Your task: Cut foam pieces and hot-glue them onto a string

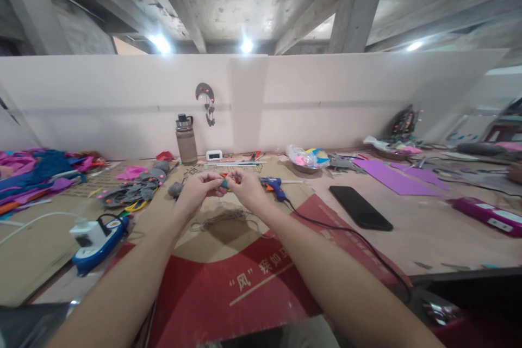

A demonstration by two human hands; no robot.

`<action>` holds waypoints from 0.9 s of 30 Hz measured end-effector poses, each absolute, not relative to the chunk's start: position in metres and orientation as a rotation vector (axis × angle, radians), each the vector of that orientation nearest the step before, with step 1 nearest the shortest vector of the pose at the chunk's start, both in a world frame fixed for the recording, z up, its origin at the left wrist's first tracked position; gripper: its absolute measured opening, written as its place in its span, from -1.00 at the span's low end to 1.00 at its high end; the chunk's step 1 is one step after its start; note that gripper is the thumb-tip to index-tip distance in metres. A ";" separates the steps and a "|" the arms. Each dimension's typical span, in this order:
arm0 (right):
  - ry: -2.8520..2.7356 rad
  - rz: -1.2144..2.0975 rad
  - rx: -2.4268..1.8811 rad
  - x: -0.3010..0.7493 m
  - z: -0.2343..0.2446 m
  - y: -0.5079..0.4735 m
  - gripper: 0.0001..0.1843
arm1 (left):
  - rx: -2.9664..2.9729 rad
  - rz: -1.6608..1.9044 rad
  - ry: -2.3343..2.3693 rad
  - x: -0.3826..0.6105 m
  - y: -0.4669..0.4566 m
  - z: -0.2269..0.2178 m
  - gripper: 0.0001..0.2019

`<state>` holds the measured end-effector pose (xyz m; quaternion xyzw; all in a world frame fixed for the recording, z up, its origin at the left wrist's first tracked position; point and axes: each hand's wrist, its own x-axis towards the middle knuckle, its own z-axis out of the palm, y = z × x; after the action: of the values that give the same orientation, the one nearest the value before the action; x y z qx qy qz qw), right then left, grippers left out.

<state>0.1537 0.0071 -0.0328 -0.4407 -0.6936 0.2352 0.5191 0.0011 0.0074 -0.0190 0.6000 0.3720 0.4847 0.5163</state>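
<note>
Currently, we are pinching a small teal piece [224, 184] between our left hand [199, 189] and right hand [247, 188], above the cardboard [196, 249]; how much work is remaining isn't showing, while a grey crescent ornament [204, 88] is hanging, seemingly finished, behind.

A tiny blue-green piece [224, 183] is mostly hidden by the fingers of the left hand [198, 189] and right hand [247, 189], so its shape is hard to tell. The right arm [326, 266] covers some writing on the red cardboard [204, 293]. The bottom edge cuts off both arms. The left edge cuts the cloth pile [44, 171]. The numbers on the little white clock [214, 155] are too small to read.
</note>
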 end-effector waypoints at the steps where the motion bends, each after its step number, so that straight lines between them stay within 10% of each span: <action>1: -1.671 0.565 -1.060 0.153 -0.033 0.007 -0.86 | 1.426 1.165 0.894 0.001 0.007 -0.019 -0.76; 27: -1.623 0.650 -0.994 0.154 -0.036 0.013 -0.85 | 1.361 1.141 0.801 0.000 0.006 -0.015 -0.64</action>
<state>0.1537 0.0126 -0.0358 -0.4174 -0.6814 0.2728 0.5357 0.0000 0.0058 -0.0149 0.5777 0.3402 0.4845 0.5620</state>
